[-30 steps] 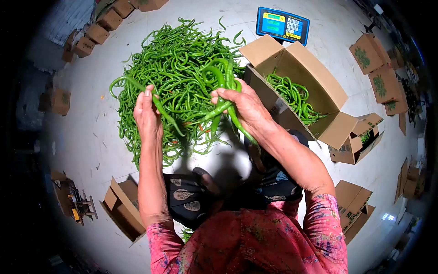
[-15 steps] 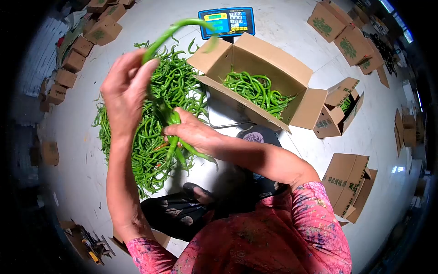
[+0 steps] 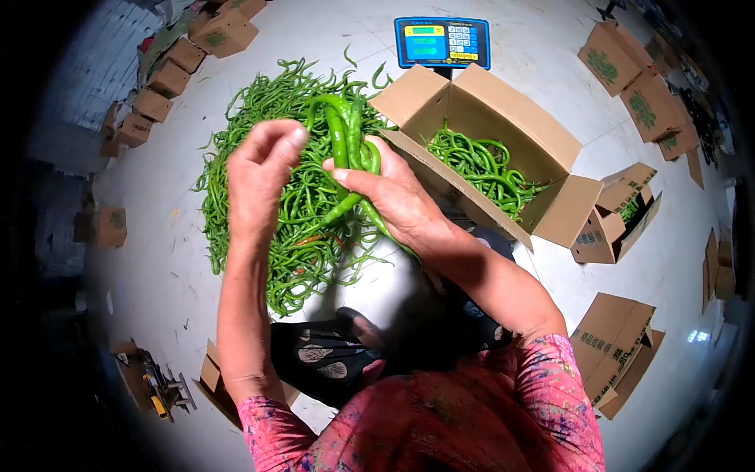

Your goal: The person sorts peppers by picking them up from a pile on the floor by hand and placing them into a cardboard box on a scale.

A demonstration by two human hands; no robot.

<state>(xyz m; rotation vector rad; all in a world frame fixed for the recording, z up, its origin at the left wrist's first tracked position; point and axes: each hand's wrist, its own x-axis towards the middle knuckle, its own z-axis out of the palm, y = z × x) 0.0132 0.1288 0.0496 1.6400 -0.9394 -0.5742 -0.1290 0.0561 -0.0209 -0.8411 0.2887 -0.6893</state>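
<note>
My right hand [image 3: 401, 193] is closed around a bunch of long green chili peppers [image 3: 340, 138], their tips and stems sticking out above and below the fist. One pepper in the bunch bends over at the top like a hook. To the left of the bunch, my left hand [image 3: 266, 177] is raised with fingers curled and thumb against them; nothing shows sticking out of it. Under both hands lies a large heap of green chili peppers [image 3: 236, 189] on the floor, with a few reddish ones among them.
An open cardboard box [image 3: 511, 110] partly filled with chili peppers stands right of the heap, beside a scale display [image 3: 442, 43]. A smaller open box [image 3: 602, 228] and another carton [image 3: 605, 346] lie further right. Several cartons [image 3: 169, 79] line the left side.
My left hand has come down from holding up a long curved pepper and no longer shows it. The bunch in my right hand is raised higher. The view has shifted slightly.
</note>
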